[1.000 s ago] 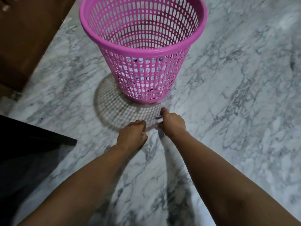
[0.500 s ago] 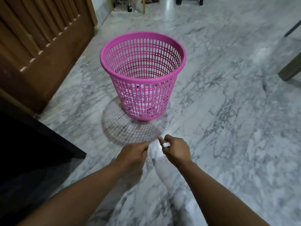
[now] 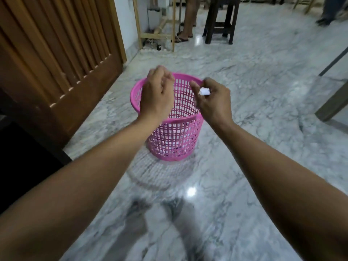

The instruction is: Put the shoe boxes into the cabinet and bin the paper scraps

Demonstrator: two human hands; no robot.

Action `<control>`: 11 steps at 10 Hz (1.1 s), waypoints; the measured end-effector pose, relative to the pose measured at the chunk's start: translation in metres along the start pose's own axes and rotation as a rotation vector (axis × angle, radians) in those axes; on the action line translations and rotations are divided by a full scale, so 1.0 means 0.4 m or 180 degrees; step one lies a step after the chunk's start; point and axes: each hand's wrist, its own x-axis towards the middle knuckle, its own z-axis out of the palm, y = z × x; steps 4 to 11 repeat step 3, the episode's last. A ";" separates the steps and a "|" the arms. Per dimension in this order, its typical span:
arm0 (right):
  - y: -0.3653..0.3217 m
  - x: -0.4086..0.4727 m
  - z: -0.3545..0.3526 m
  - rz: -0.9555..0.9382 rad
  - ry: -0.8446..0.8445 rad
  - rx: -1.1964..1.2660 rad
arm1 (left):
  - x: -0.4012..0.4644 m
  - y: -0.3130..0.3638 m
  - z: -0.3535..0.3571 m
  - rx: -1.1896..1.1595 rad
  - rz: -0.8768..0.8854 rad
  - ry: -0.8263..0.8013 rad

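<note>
Right hand [image 3: 213, 102] was raised over the near right edge of the pink basket [image 3: 175, 136], its fingers curled around a small white paper scrap [image 3: 204, 91] that showed between thumb and fingers. Left hand [image 3: 157, 95] hung above the left side of the same rim with its fingers curled inward; whether it held another scrap could not be told, since nothing white showed in it and the palm faced away. Both hands stood over or just beside the basket's mouth, apart from its plastic.

Judged from this, the binning was close to its end for this scrap: it had been lifted clear of the marble floor [image 3: 263, 166] and needed only to be let go above the opening. Pale bits showed through the lattice low inside the basket, which suggested some scraps were already in it, though they were too small to be sure. No loose paper could be seen on the visible floor.

As for the other half of the task, no shoe boxes appeared anywhere in view, and a slatted wooden door [image 3: 56, 63] at the left might belong to the cabinet, but that could not be confirmed. Whether the boxes were already stowed or not yet handled could not be told.
</note>
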 end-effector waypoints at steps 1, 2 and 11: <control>-0.017 0.106 0.033 -0.0055 -0.0225 -0.0971 | 0.110 0.016 0.009 0.0207 -0.0233 0.0065; 0.021 0.163 0.074 0.0300 -0.0953 -0.1551 | 0.178 -0.037 0.032 0.0779 -0.0762 -0.0723; 0.059 0.197 0.091 0.0705 -0.2048 -0.1714 | 0.180 -0.091 0.046 0.1460 -0.1168 -0.1973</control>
